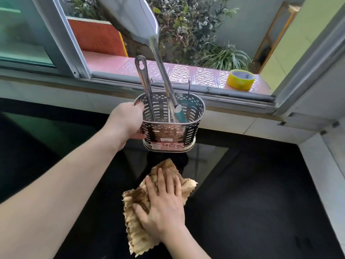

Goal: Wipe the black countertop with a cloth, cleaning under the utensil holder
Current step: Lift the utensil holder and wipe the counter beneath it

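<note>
Head: L hand lifts utensil holder; R hand flat on cloth

Holder lifted above the desk, cloth flat beneath and in front of it.

The utensil holder hangs clear of the desk, gripped at its left side by the left hand; utensils stand inside, leaning toward the window; the cloth lies on the desk nearer the viewer, the right hand pressed flat on it; behind, on the sill, right of the holder, sits what seems a tape roll.
</note>
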Action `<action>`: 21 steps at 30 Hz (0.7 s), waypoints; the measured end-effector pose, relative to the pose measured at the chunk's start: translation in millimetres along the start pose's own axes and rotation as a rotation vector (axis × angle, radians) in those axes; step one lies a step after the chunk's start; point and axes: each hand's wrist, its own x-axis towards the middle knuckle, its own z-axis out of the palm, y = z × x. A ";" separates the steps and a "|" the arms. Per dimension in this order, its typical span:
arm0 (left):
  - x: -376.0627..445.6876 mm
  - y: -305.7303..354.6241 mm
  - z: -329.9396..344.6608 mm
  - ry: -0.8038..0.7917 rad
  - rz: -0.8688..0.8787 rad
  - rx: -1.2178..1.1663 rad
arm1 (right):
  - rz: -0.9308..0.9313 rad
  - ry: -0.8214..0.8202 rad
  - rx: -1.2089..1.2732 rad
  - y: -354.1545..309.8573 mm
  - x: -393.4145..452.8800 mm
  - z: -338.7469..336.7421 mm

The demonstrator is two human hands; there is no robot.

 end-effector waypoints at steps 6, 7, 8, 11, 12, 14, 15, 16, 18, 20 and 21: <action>-12.7 -6.1 25.9 -0.025 0.022 0.037 | 0.225 0.106 -0.073 49.9 -47.3 -6.1; -14.2 -8.0 29.1 -0.028 0.023 0.041 | 0.267 0.120 -0.082 56.7 -54.3 -5.4; -15.6 -10.2 32.2 -0.032 0.023 0.046 | 0.308 0.131 -0.087 62.3 -61.3 -5.1; -17.1 -18.8 38.6 -0.046 0.018 0.060 | 0.400 0.164 -0.101 72.4 -75.9 -4.1; -17.2 -21.6 41.0 -0.052 0.014 0.064 | 0.419 0.177 -0.106 74.4 -79.5 -3.9; -15.7 -27.3 45.1 -0.061 0.004 0.075 | 0.450 0.197 -0.110 76.3 -84.0 -3.1; -15.0 -29.9 46.8 -0.066 -0.004 0.079 | 0.464 0.206 -0.109 76.6 -85.3 -2.9; -13.8 -32.6 48.4 -0.070 -0.011 0.081 | 0.473 0.214 -0.109 76.7 -86.0 -2.2; -11.1 -37.5 50.0 -0.079 -0.028 0.086 | 0.480 0.230 -0.117 77.0 -87.0 -0.7; -8.8 -41.8 50.2 -0.086 -0.038 0.096 | 0.483 0.244 -0.129 77.3 -87.5 1.0; -7.8 -43.6 50.0 -0.091 -0.041 0.102 | 0.484 0.253 -0.133 77.3 -87.6 1.7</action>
